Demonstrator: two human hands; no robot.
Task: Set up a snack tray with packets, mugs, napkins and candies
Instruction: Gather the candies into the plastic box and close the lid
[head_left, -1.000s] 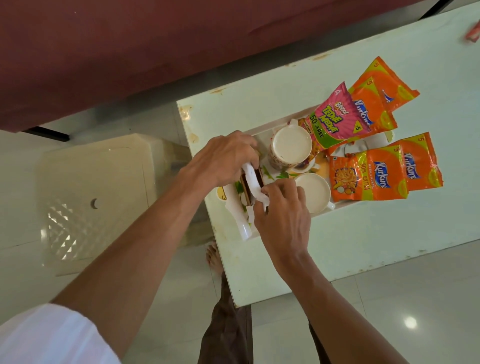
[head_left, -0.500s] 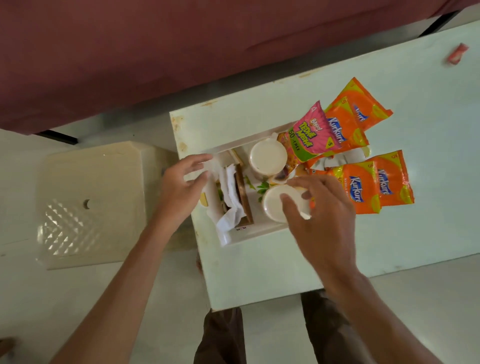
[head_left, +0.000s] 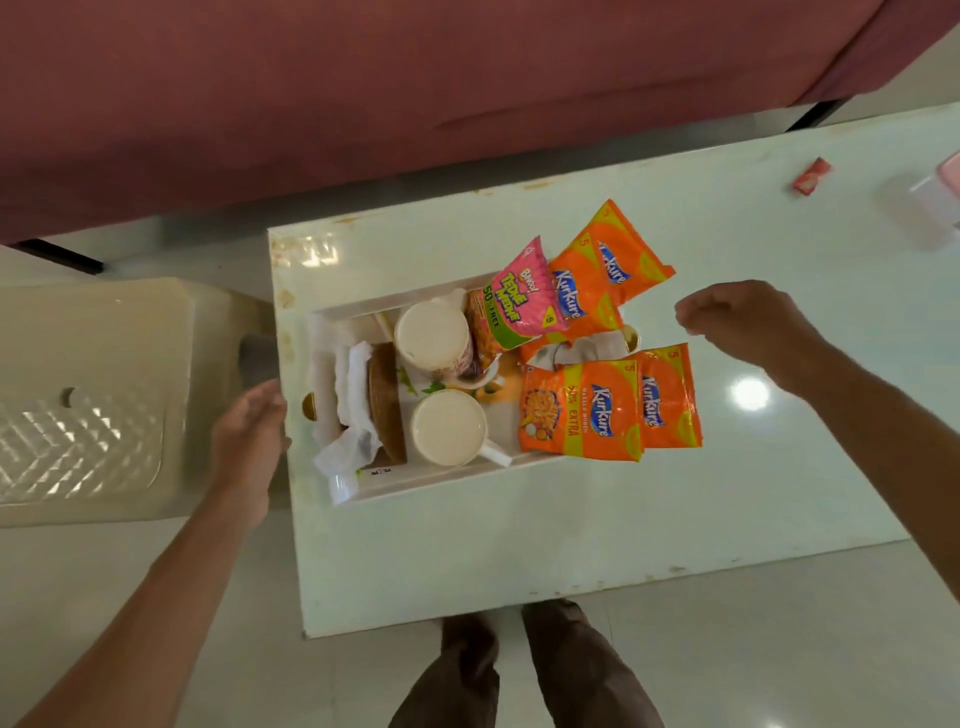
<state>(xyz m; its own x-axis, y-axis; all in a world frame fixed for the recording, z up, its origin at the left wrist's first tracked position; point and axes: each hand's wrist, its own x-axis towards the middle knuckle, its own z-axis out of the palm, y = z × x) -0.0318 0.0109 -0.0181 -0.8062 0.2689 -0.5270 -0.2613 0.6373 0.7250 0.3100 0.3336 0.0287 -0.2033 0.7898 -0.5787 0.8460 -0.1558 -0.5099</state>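
On the worktop (head_left: 519, 545), the snack tray (head_left: 441, 480) sat loaded. The red candy (head_left: 811, 175) lay apart, beyond the right hand (head_left: 743, 319) (nearer; fingers loosely curled, empty). The left hand (head_left: 249, 431) hung slack, empty, beside the tray's short end.

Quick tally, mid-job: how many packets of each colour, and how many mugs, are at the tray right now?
Orange packets: 4
Pink packets: 1
Mugs: 2
Total: 7
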